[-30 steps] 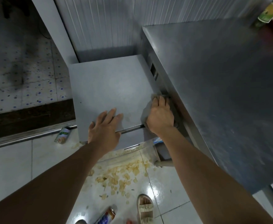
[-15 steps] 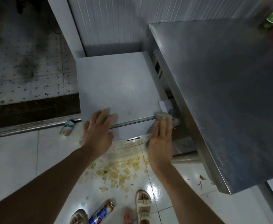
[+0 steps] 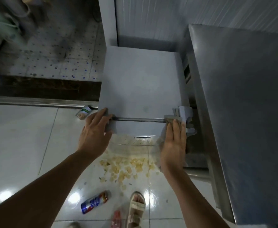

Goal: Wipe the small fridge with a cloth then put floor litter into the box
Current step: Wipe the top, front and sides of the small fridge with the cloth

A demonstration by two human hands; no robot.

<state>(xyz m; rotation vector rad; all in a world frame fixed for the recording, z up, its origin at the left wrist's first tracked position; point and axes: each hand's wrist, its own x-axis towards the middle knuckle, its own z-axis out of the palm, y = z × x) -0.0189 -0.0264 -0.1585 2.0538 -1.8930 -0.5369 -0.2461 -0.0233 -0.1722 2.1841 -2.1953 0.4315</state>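
- Right hand [image 3: 173,145] lay flat, fingers straight and together, pressing a grey cloth [image 3: 169,120] against the front right corner of the small grey box-shaped fridge [image 3: 139,83]; the cloth showed at the fingertips and along the inner edge of the palm.
- Left hand [image 3: 94,134] rested on the fridge's front left corner, fingers spread and relaxed over the edge, holding nothing.
- A thin metal rail [image 3: 138,119] ran along the fridge's front edge between the two hands.
- Large stainless-steel bench [image 3: 243,112] stood just beside the fridge on the right, its top higher than the fridge's.
- Pale yellow crumbs and chips [image 3: 126,168] lay scattered on the white tiled floor [image 3: 19,145] in front of the fridge.
- Red, white and blue drink can [image 3: 95,202] lay on its side near a beige sandalled foot [image 3: 136,209].
- Small green-labelled tin [image 3: 83,112] lay tipped over by the metal door threshold [image 3: 36,102], near the left hand.
- No box in view.
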